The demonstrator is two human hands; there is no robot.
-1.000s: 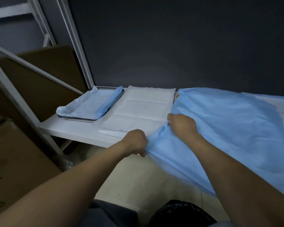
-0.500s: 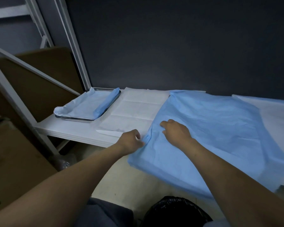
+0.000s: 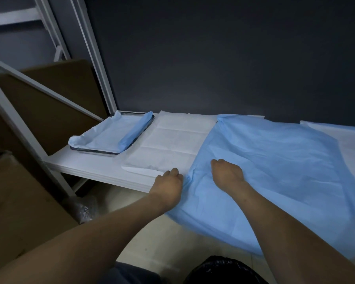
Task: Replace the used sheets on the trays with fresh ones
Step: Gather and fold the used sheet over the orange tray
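The left hand (image 3: pixel 168 184) pinched the blue sheet (image 3: pixel 275 160) at its edge on the counter (image 3: pixel 80 167); the right hand (image 3: pixel 228 174) lay atop it, fingers curled, grip unclear.

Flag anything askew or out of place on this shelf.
The large blue sheet lies skewed, its near edge hanging off the shelf front. On the tray, the blue liner is rumpled, one side rolled up.

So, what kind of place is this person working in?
Probably a storeroom or prep room, perhaps of a clinic: a metal rack, cardboard boxes beside it, and a large blue sheet spread next to a sheet-lined steel tray.
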